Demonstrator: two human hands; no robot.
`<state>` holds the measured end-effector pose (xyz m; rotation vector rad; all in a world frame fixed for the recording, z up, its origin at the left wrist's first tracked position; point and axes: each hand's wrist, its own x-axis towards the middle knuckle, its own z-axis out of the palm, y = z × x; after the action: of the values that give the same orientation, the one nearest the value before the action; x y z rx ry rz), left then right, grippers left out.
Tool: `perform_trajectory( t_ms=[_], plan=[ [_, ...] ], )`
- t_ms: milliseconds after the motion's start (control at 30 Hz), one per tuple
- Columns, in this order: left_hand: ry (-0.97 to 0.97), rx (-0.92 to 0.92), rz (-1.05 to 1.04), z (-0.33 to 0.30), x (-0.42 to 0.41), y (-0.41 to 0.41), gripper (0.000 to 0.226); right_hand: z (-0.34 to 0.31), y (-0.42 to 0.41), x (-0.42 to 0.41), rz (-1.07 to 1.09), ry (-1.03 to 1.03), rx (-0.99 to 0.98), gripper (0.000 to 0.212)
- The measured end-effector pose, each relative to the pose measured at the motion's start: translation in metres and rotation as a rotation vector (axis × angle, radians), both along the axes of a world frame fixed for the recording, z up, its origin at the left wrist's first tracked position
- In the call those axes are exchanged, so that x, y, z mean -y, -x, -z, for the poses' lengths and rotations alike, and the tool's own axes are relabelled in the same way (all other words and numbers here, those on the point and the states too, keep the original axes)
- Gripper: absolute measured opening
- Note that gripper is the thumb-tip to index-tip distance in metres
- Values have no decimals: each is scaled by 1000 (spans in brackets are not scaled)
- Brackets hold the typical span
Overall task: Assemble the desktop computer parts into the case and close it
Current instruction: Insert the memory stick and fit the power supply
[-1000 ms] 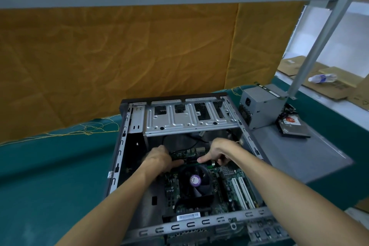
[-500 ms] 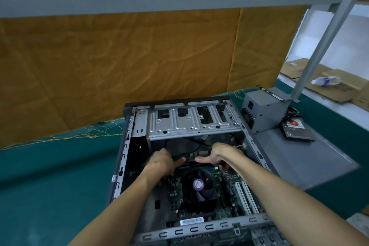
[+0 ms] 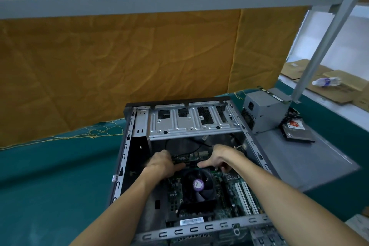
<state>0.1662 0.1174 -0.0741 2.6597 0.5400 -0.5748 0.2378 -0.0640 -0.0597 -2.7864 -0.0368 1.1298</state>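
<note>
Teal cloth [image 3: 50, 175], soft and a bit wrinkled, covers the table on the left of the frame, with loose yellow thread [image 3: 83, 133] straggling along its far edge under a creased mustard-coloured backdrop [image 3: 119, 62]. A flat grey metal bar [image 3: 139, 5] runs across the top.

Middle of the frame is the case [image 3: 123, 158], a dark sheet-metal box lying on its side with the open face up, long axis running from the bottom of the frame up toward the backdrop. At its far end sits a stamped, shiny drive cage [image 3: 191, 124] with ribs and cutouts. Inside, the green motherboard [image 3: 229, 191] lies flat, with a black round-bladed CPU fan [image 3: 196, 184] wearing a purple sticker, and two white slots just right of it.

Both hands are down in the case just above the fan. The left hand [image 3: 161, 163] has its fingers curled over the left end of a thin green memory stick [image 3: 187, 159], thumb pointing right. The right hand [image 3: 221, 158] grips the other end, thumb stretched left. The stick's long axis runs left to right across the frame, and it's mostly hidden by the fingers, so I can't tell if it's seated.

Right of the case lies a flat matte grey side panel [image 3: 311, 162]. At its far end stand a boxy grey power supply [image 3: 265, 112] and a hard drive [image 3: 297, 132] with a red label. Upper right: cardboard [image 3: 339, 86] and a plastic bottle [image 3: 325, 81] on its side.
</note>
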Motion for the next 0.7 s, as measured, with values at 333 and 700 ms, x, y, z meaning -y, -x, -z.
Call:
perform_trajectory(
  t_ms=[333, 700],
  plan=[
    [-1, -48, 25, 1, 2, -8, 66, -15, 3, -10, -229, 191, 3, 82],
    [310, -142, -73, -8, -27, -7, 20, -3, -19, 12, 158, -54, -94, 19]
  ],
)
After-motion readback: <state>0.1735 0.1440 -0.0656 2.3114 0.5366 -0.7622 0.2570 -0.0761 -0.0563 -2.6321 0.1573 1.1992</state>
